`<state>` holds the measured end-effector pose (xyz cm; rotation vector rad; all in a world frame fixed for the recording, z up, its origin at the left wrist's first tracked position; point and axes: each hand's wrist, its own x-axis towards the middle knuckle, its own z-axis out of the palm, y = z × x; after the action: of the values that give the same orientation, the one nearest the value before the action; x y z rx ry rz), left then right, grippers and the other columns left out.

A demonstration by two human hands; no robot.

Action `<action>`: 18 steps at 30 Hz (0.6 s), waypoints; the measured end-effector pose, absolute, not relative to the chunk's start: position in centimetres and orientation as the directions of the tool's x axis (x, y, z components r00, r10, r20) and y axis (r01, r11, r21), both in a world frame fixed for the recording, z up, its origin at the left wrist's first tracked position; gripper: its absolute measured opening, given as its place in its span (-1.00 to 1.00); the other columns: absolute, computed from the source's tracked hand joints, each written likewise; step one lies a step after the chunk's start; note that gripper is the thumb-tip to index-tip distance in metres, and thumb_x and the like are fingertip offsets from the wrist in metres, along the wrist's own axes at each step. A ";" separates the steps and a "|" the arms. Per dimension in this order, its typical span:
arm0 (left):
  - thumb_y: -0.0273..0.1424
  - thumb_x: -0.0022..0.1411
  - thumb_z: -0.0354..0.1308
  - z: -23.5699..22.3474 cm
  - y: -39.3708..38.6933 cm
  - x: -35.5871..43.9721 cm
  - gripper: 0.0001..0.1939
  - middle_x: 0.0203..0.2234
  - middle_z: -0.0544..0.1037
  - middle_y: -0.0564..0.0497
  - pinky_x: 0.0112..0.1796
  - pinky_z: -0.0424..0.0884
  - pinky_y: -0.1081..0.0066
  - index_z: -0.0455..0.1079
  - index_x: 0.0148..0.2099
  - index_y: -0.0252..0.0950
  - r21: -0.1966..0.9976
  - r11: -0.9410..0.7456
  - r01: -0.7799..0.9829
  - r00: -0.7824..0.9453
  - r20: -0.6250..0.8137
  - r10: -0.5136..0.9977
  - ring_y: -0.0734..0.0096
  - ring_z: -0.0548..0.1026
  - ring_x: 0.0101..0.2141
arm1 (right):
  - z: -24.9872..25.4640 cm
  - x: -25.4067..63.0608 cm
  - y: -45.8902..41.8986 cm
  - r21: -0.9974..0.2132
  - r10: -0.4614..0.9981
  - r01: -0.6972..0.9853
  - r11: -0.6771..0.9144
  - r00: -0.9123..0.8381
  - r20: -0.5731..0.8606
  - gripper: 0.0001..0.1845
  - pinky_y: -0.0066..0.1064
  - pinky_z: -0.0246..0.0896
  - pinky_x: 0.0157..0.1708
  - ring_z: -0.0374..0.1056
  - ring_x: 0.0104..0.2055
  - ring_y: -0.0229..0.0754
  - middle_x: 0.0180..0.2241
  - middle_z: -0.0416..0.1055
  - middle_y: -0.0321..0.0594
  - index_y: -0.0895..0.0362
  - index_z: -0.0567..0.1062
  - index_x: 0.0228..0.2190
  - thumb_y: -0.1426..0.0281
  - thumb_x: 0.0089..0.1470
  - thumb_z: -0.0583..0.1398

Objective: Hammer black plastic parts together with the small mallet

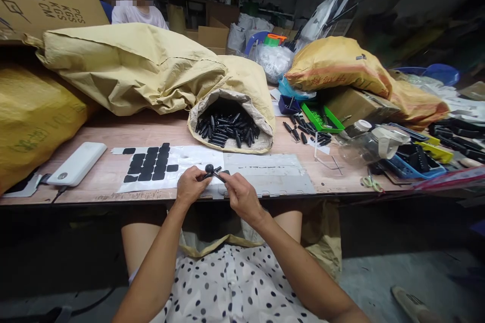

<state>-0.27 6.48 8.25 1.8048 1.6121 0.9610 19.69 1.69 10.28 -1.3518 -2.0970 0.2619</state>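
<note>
At the table's front edge my left hand (190, 183) is closed on a small black part with a round ball end (209, 167). My right hand (243, 196) pinches a thin dark rod-like piece (219, 175), its tip meeting the part from the left hand. The exact kind of both pieces is too small to tell. To the left of the hands lies a white backing sheet (185, 157) carrying rows of black rounded stickers (149, 164). Beyond the hands, an open paper sack (265, 142) on its side shows many black elongated parts (227, 128) in its mouth.
A white power bank (78, 164) with a cable lies at left. On the right are a green tray (335, 123), loose black parts (303, 137), a clear plastic jug (356, 150), a blue basket (424, 172) and scissors (372, 183). A person (138, 12) sits across the table.
</note>
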 end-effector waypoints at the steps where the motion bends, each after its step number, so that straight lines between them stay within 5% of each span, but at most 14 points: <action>1: -0.32 0.06 0.34 8.3 6.5 -0.3 -0.94 -0.52 0.45 0.11 -0.34 0.37 0.40 0.60 -0.39 -0.17 0.782 -0.144 0.606 0.032 0.157 0.987 0.40 0.41 -0.44 | 10.1 19.7 1.6 -0.463 0.884 0.769 0.441 -0.283 0.372 -0.51 -0.44 0.37 -0.20 0.41 -0.22 -0.18 -0.28 0.46 -0.23 -0.04 0.52 0.14 0.53 0.28 0.06; 18: -0.36 0.05 0.32 8.2 6.4 -0.1 -0.88 -0.48 0.50 0.08 -0.28 0.43 0.36 0.63 -0.30 -0.19 0.739 -0.172 0.651 0.037 0.195 0.980 0.34 0.48 -0.39 | 10.1 21.4 3.9 -0.486 0.904 0.803 0.346 -0.147 0.401 -0.53 -0.42 0.36 -0.09 0.44 -0.16 -0.18 -0.22 0.50 -0.22 -0.01 0.55 0.11 0.50 0.31 0.03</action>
<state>-0.09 6.37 8.22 1.8680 1.6439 0.9602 21.39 3.94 10.11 -1.4851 -1.9751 0.2050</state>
